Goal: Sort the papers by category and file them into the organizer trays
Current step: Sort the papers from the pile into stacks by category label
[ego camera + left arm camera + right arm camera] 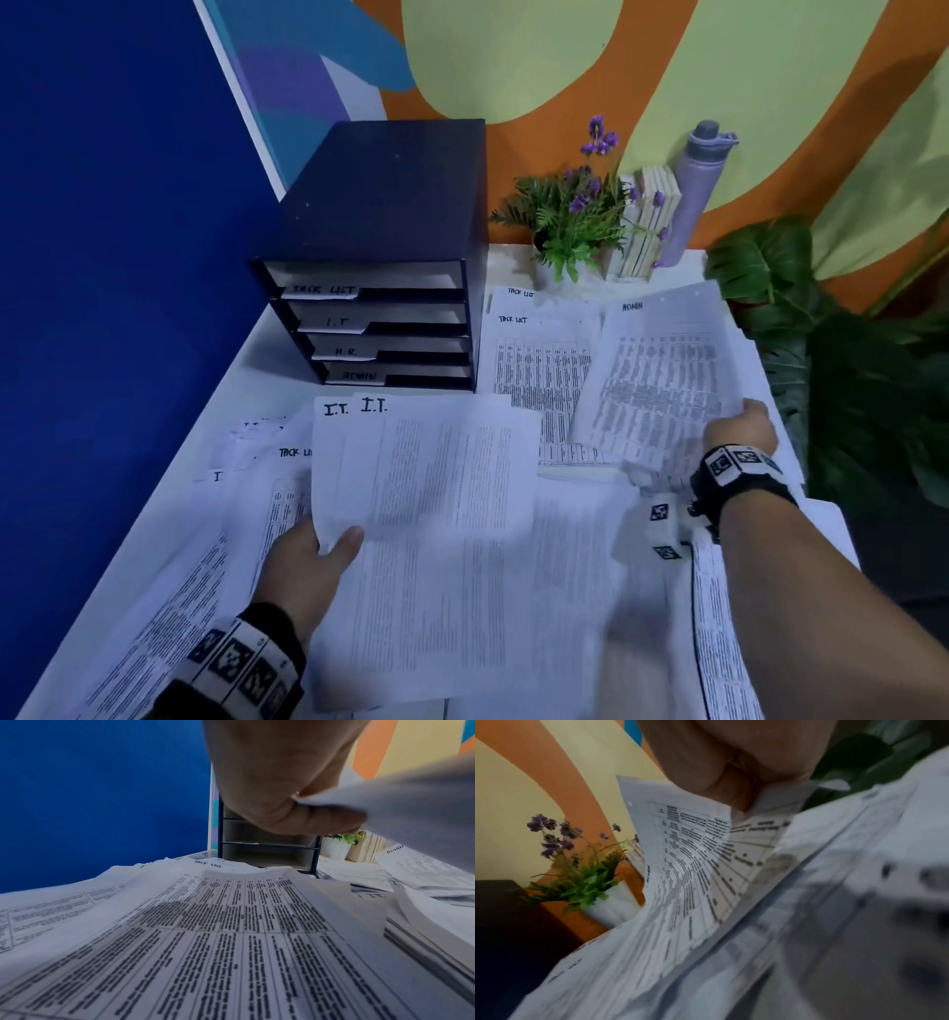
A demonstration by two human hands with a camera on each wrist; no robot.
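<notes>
Papers cover my tabletop from edge to edge, and my left hand pinches the lower left corner of two sheets headed I.T., thumb on top, lifting them off the pile at about 6 o'clock. My right hand grips the right edge of an ADMIN sheet out at 2 o'clock, raised over the TASK LIST pages lying flat beneath it. From the head view I can read the tabs on the dark organizer at 11 o'clock: TASK LIST, I.T., H.R., ADMIN, top to bottom. My left wrist view looks into two of its lower trays and shows my thumb under the held paper's corner. My right wrist view shows fingers curled round the bowed sheet, with the potted purple flowers behind it, at 9 o'clock.
</notes>
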